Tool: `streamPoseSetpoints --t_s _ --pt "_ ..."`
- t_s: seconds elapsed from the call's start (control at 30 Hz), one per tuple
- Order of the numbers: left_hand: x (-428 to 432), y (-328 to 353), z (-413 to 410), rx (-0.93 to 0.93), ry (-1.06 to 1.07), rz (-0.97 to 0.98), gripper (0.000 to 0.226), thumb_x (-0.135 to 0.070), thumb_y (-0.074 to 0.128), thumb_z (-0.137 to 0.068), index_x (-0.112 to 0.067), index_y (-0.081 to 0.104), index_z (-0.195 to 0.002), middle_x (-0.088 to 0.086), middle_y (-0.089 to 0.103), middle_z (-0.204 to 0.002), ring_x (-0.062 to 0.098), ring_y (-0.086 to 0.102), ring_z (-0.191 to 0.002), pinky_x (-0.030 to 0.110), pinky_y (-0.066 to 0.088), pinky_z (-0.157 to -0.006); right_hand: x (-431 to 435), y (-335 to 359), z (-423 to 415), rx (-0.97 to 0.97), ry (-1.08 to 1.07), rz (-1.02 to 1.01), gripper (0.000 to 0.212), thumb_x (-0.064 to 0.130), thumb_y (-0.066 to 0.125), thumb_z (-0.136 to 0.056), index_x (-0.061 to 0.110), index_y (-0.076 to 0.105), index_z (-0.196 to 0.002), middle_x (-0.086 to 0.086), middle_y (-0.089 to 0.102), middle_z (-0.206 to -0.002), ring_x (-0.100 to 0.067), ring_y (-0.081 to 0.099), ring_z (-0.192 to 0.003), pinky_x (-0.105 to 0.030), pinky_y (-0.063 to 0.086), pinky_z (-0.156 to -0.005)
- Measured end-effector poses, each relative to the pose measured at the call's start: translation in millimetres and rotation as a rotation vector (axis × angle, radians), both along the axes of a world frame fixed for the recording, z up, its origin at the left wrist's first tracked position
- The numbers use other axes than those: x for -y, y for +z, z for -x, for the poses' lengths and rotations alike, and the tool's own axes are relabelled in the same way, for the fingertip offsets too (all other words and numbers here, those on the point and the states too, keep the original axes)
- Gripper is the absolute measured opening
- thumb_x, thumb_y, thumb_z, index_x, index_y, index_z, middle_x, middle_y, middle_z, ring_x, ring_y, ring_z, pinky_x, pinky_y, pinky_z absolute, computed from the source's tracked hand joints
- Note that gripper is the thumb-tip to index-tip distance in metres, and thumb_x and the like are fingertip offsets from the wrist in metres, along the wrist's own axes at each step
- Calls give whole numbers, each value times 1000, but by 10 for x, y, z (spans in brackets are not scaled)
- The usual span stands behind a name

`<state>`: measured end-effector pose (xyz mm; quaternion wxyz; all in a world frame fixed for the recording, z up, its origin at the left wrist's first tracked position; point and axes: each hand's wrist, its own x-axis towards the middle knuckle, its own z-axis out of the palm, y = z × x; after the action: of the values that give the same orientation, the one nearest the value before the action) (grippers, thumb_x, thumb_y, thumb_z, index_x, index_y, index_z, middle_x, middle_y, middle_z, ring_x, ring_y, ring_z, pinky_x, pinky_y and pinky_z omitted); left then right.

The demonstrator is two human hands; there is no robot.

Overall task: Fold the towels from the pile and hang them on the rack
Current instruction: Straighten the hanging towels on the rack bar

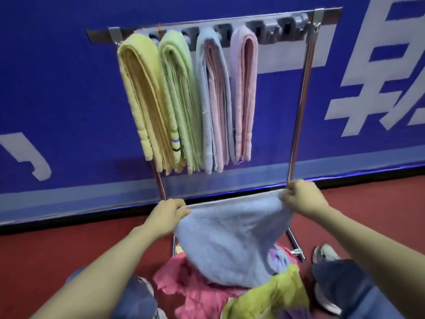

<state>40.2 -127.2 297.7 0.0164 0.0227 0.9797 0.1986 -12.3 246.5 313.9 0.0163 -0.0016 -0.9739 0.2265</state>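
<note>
While the light-blue towel (pixel 230 238) is hanging stretched btwn both hands, its top hem is running left-right, approx parallel w/ the top bar of the rack (pixel 301 93) and tilting up a bit toward the right; that's the long axis as held. The rest is sagging down & toward the person, w/ the bottom brushing the pile (pixel 195 293) on the floor (pixel 46 261), toward the floor's far edge by the wall (pixel 57 88). Grip: the left hand (pixel 167 212) is pinching the left corner, the right hand (pixel 303 196) is pinching the right corner, hands well apart. Prob. the fold is just starting. To do it well: lifting it clear of the pile, pulling the hem taut, then bringing corner to corner so edges are matching. Four folded towels (pixel 177 93) are filling the bar's left part; the right part is looking free.
</note>
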Motion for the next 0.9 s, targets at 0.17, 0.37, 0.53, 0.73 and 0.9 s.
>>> streamPoseSetpoints --t_s 0.17,0.37,0.53,0.73,0.9 --pt "-60 -469 -176 144 82 -228 49 -33 60 -98 -18 40 -56 -4 37 -49 20 48 -45 34 41 -49 28 -381 -147 163 -64 186 41 30 68 -86 10 54 -54 -6 56 -51 -25 58 -57 -29 39 -56" --pt "-300 -1213 -369 487 131 -417 44 -24 58 -100 -18 39 -61 1 32 -48 15 42 -34 26 39 -43 360 -1122 -430 554 56 354 37 1 56 -89 7 55 -53 -13 53 -49 -19 48 -36 -25 47 -43" --pt "-522 -1571 -335 679 178 -518 30 -20 57 -101 -12 49 -74 5 41 -57 7 44 -38 19 41 -39 732 -1556 -455 718 134 422 37 -8 43 -84 14 49 -55 -8 48 -50 -19 51 -40 -25 45 -47" --pt "-676 -1759 -82 816 251 -712 27 -11 61 -98 -13 51 -73 -2 45 -54 9 52 -42 22 51 -48 1024 -1867 -302 764 198 386 27 3 54 -88 12 66 -66 1 58 -50 -8 51 -41 -19 43 -47" --pt "-833 -1812 142 812 396 -869 9 -2 66 -92 -11 66 -93 16 64 -86 20 63 -64 30 59 -65 1161 -1899 -120 717 175 392 24 8 55 -89 14 61 -67 -2 60 -48 -13 54 -43 -23 46 -50"
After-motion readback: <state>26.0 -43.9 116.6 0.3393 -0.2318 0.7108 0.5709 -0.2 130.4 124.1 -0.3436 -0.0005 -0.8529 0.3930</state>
